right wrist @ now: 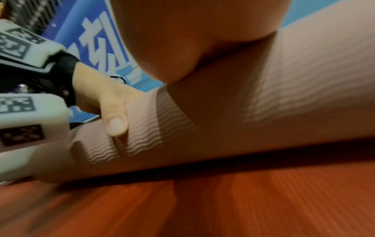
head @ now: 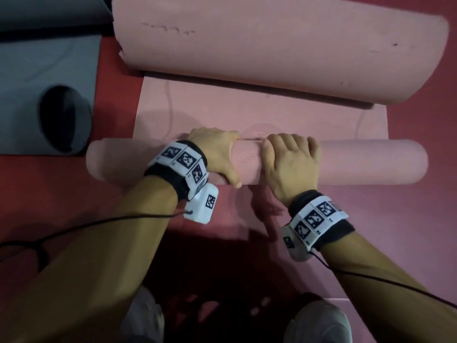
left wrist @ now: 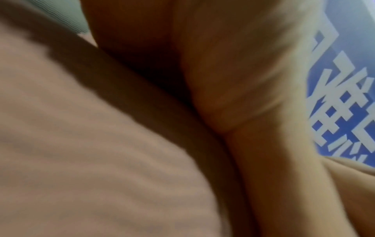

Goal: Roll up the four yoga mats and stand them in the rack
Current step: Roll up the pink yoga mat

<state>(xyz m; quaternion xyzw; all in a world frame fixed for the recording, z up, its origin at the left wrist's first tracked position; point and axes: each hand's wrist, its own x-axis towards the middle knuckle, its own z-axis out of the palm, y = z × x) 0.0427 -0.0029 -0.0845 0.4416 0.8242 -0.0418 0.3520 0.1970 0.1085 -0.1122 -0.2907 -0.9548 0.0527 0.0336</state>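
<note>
A pink yoga mat is partly rolled into a roll (head: pixel 358 164) lying crosswise on the red floor, and its flat stretch (head: pixel 197 112) runs away from me. The mat's far end (head: pixel 272 45) curls up in a big loose arch. My left hand (head: pixel 215 154) and my right hand (head: pixel 289 164) grip the middle of the roll side by side, fingers curled over the top and thumbs on the near side. The left wrist view shows the ribbed roll (left wrist: pixel 81 144) against my palm (left wrist: pixel 243 80). My left thumb (right wrist: pixel 115 121) presses the roll (right wrist: pixel 284 80) in the right wrist view.
A grey mat (head: pixel 44 65) lies at the left, its near end curled into an open tube (head: pixel 64 120). Red floor (head: pixel 49 199) surrounds the mats. My shoes (head: pixel 319 323) are at the bottom edge. A blue banner (right wrist: pixel 97 40) with white characters stands behind.
</note>
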